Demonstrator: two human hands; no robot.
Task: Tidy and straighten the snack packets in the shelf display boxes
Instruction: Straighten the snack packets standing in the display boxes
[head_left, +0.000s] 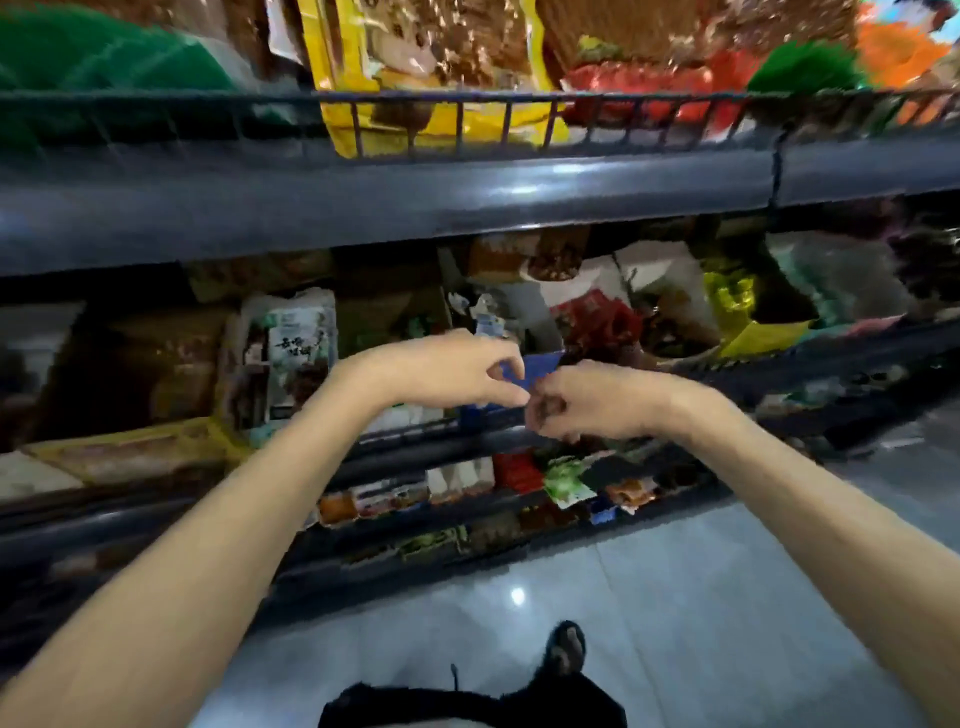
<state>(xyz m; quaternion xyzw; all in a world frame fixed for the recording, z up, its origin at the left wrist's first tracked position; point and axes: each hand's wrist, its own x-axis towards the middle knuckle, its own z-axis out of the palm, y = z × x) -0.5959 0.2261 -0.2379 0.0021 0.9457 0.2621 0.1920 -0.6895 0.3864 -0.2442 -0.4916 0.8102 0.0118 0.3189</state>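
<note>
One left hand (447, 374), one right hand (592, 400), one blue display box (540, 370), one foot (566, 647).

On the top shelf (467, 202), behind a wire rail (467, 122): big packets (431, 62). On the middle shelf (415, 457) below: packets (296, 348) at left, a display box (540, 370) at centre, between left hand (441, 374) and right hand (587, 402). Lower still, smaller packets (514, 473); floor (675, 597) in front.

Small shop aisle, dark tiered shelves (467, 192) packed with snack packets (431, 67), tiled floor (675, 597)
</note>
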